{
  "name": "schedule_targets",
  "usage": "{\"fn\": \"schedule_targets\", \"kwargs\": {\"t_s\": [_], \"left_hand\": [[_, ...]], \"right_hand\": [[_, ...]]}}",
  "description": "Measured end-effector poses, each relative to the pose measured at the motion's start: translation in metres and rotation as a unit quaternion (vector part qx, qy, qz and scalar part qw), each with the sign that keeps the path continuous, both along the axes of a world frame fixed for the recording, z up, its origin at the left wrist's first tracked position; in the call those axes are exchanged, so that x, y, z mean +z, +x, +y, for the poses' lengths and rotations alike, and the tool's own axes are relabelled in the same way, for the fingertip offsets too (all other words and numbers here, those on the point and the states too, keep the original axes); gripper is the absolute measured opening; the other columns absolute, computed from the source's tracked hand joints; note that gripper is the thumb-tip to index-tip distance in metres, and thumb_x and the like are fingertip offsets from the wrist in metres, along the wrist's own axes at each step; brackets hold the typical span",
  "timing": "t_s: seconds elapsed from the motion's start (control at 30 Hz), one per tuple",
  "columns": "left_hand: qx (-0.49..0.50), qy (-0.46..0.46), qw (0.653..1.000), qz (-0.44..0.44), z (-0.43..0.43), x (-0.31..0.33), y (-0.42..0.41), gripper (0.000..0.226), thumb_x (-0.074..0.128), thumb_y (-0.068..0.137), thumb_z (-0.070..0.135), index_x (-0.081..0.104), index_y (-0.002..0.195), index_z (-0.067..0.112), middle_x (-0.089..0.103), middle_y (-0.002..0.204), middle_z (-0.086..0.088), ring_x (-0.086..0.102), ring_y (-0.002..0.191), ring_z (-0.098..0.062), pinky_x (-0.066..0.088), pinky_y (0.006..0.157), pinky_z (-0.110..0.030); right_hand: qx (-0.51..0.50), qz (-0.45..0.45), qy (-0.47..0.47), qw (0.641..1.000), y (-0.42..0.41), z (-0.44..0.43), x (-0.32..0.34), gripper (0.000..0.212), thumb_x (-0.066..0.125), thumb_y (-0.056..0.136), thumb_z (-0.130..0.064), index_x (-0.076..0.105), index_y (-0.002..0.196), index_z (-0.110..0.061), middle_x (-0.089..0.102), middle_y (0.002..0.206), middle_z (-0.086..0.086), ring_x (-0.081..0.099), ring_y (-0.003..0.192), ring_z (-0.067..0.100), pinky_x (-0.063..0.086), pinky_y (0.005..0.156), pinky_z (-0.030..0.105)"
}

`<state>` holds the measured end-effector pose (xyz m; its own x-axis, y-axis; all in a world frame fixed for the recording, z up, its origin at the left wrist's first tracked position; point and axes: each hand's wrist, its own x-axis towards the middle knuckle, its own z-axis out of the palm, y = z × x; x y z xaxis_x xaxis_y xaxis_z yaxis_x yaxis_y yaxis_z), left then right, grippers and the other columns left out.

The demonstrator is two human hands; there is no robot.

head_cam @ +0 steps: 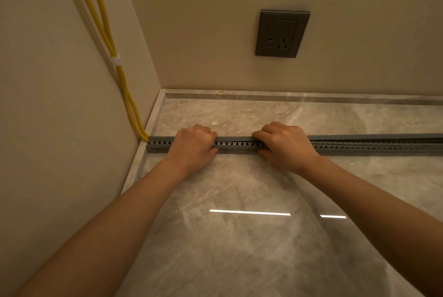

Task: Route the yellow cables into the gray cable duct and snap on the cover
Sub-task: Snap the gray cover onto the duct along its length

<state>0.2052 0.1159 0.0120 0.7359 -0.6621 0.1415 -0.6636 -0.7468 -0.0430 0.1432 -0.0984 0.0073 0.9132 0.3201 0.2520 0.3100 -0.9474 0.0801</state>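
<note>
Polished marble-look floor [239,224] meets two beige walls in a corner, w/ a low stone skirting [287,97] along the far wall.

L hand [193,146] is clamped over the cover [374,136]: fingers curled across the top, thumb against the near side. R hand [285,146] is just to its right w/ the same grip, fingers hooked over the top edge, thumb tucked low at the front. Hands are apart, w/ a short stretch of the gray cable duct [237,144] showing btwn them.

Duct lies flat on the floor, running left-right under both hands, its near wall a row of small slots. From the L hand out to the left end, and btwn the hands, the cover sits down on the duct. Right of the R hand the cover looks slightly lifted, w/ a dark gap under it. Can't tell what's inside there; elsewhere the cover hides the contents.

Left of the L hand, the duct end sits near the side wall. Yellow cables [105,28] come down that wall, bound by a white tie [115,59] higher up, and go into the duct's open end at floor level.

Beyond the R hand, up on the far wall, is a dark gray socket [282,33].
</note>
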Motion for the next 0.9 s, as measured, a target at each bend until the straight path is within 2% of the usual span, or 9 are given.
{"fn": "schedule_targets", "kwargs": {"t_s": [0.17,0.3,0.43,0.6,0.67,0.9], "left_hand": [[0.005,0.022,1.000,-0.009,-0.012,0.002,-0.004,0.020,0.050,0.087,0.023,0.064,0.097,0.012,0.063,0.095,-0.003,0.057,0.092,-0.021,0.035,0.062,-0.029],[-0.014,-0.001,1.000,-0.006,-0.027,-0.002,-0.012,0.021,0.052,0.086,0.015,0.062,0.103,0.012,0.064,0.101,-0.003,0.056,0.097,-0.023,0.042,0.063,-0.033],[-0.021,-0.034,0.999,0.023,-0.044,-0.003,-0.016,0.027,0.052,0.090,0.030,0.059,0.111,0.014,0.062,0.107,-0.002,0.053,0.103,-0.021,0.044,0.071,-0.034],[-0.017,-0.084,0.995,0.043,-0.062,-0.007,-0.020,0.027,0.058,0.088,0.034,0.063,0.104,0.012,0.064,0.098,-0.004,0.056,0.096,-0.022,0.043,0.069,-0.034],[-0.002,-0.102,0.993,0.053,-0.063,-0.008,-0.019,0.027,0.058,0.087,0.035,0.065,0.101,0.014,0.066,0.093,-0.005,0.058,0.091,-0.022,0.045,0.070,-0.035],[-0.019,-0.067,0.996,0.050,-0.063,-0.007,-0.012,0.031,0.054,0.089,0.041,0.067,0.101,0.016,0.068,0.091,-0.005,0.061,0.087,-0.022,0.044,0.071,-0.033]], "right_hand": [[-0.025,0.013,-0.011,1.000,-0.001,0.005,-0.001,0.023,0.068,0.080,-0.022,0.064,0.099,-0.010,0.064,0.088,0.007,0.060,0.082,0.028,0.032,0.052,0.029],[-0.026,0.033,-0.022,0.999,-0.002,0.007,0.003,0.024,0.060,0.087,-0.026,0.059,0.107,-0.013,0.062,0.098,0.005,0.058,0.090,0.026,0.031,0.056,0.031],[-0.021,0.048,-0.020,0.998,0.001,0.006,0.008,0.024,0.059,0.086,-0.024,0.060,0.106,-0.011,0.063,0.098,0.007,0.058,0.089,0.028,0.032,0.058,0.032],[-0.013,0.063,-0.005,0.998,0.006,0.005,0.017,0.017,0.061,0.080,-0.020,0.062,0.092,-0.009,0.064,0.085,0.009,0.059,0.076,0.031,0.021,0.051,0.028],[-0.016,0.074,-0.004,0.997,0.009,0.005,0.020,0.016,0.061,0.078,-0.021,0.061,0.090,-0.010,0.064,0.085,0.008,0.059,0.076,0.031,0.023,0.052,0.028],[-0.023,0.101,-0.015,0.994,0.017,0.005,0.023,0.020,0.060,0.080,-0.027,0.065,0.096,-0.016,0.066,0.091,0.004,0.060,0.082,0.029,0.029,0.060,0.028]]}}
